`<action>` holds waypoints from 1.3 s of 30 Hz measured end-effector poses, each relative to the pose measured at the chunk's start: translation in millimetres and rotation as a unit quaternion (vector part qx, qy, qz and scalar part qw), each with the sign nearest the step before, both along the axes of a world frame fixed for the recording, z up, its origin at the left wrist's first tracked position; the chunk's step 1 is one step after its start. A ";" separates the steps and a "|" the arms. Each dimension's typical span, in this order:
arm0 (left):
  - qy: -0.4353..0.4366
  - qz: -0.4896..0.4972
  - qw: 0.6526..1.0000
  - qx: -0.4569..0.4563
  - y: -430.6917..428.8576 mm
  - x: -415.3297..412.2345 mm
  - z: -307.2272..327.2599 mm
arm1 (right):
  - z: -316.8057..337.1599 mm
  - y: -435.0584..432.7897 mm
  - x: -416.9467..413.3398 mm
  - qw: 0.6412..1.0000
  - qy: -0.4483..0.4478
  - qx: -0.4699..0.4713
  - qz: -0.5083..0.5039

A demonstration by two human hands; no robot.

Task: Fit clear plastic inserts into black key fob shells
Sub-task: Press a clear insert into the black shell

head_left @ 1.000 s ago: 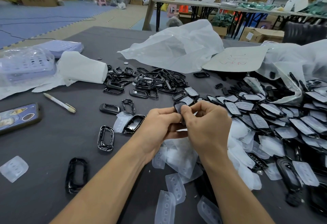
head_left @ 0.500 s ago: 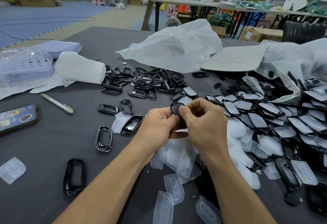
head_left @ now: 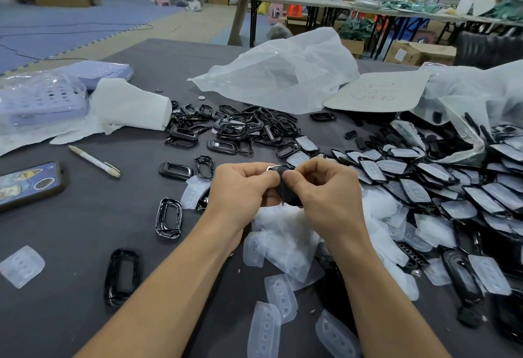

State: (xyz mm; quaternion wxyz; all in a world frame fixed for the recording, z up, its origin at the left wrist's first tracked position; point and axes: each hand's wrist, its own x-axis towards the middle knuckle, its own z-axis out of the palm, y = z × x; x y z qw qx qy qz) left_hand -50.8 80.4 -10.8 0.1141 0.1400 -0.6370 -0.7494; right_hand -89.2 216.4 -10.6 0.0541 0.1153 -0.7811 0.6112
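Head view: the left hand point(head_left: 243, 187) and right hand point(head_left: 328, 190) are meeting mid-frame. Both are pinching one black key fob shell point(head_left: 287, 190) between curled fingers and thumbs. The shell's long axis is running from 11 to 5 o'clock. The left hand is gripping it from 9 o'clock and the right from 3 o'clock, both equally near. Fingers are hiding whether an insert is seated inside. Loose clear inserts point(head_left: 283, 244) are lying just below, at 6 o'clock.
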 end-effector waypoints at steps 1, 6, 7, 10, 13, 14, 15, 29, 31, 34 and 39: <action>0.000 0.010 1.000 0.005 0.2 -0.9 -0.1 | 0.8 -0.1 0.4 1.000 -0.009 -0.007 0.013; 0.017 0.005 1.000 0.014 -3.2 -0.2 0.1 | 3.9 -0.7 1.2 0.998 -0.031 -0.045 0.041; 0.021 0.000 1.000 0.006 -3.6 0.3 0.2 | 4.5 -0.6 1.4 0.997 -0.033 -0.055 0.042; 0.020 0.011 1.000 -0.014 -4.0 0.2 0.1 | 6.4 0.3 1.7 0.994 -0.044 -0.083 0.058; 0.018 0.035 0.999 -0.004 -3.5 -0.1 0.9 | 7.0 0.3 1.5 0.990 -0.056 -0.106 0.068; 0.020 0.039 0.999 0.000 -3.1 0.0 1.4 | 7.0 0.6 1.2 0.990 -0.057 -0.112 0.068; 0.023 0.042 0.999 0.006 -2.9 -0.1 1.4 | 7.2 1.0 1.1 0.989 -0.057 -0.113 0.070; 0.030 -0.001 0.999 -0.021 -4.4 0.6 -2.6 | 3.5 5.8 -1.4 0.991 -0.060 -0.116 0.039; 0.019 0.021 0.999 0.016 -4.0 -0.6 -2.6 | 1.8 5.9 -0.1 1.000 0.006 -0.027 0.007; 0.004 0.027 0.998 0.050 -5.0 -1.0 -1.9 | 1.4 3.3 4.3 0.992 0.093 0.085 -0.009; 0.003 -0.008 0.999 0.037 -3.9 0.4 -1.7 | 1.8 2.8 4.9 0.991 0.103 0.082 -0.025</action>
